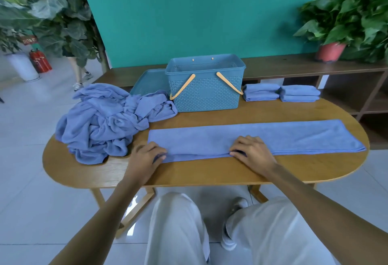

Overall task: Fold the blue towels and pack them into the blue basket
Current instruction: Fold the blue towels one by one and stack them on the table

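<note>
From the head camera, the long towel (273, 136) lies flat on the counter (210, 170), already folded lengthwise into a strip. Its long axis runs from 9 o'clock to 3 o'clock across the person's front, the right end reaching almost to the counter's rim.

The left hand (147, 155) sits at the strip's left near corner, its fingers (160, 156) curled on the near edge, pinching the cloth as far as can be seen. The right hand (249, 149) rests on the same near edge about mid-strip, fingers bent down onto the cloth with the thumb at the fold; it seems to grip the edge, though how firmly is hard to tell. Most of the strip extends toward 3 o'clock beyond the right hand, so a fold along the length would, I judge, call for that hand to travel right to the far end, being much the nearer.

The basket (204, 96) stands at 12 o'clock behind the strip, handles dropped outward. What shows of its inside holds no towels; its floor is hidden. Its lid (147, 84) leans at its left. Two folded stacks (281, 92) lie at about 1 o'clock, just right of the basket, on the counter and not packed. A crumpled heap of towels (105, 119) waits at 10 o'clock, touching the basket's left wall.
</note>
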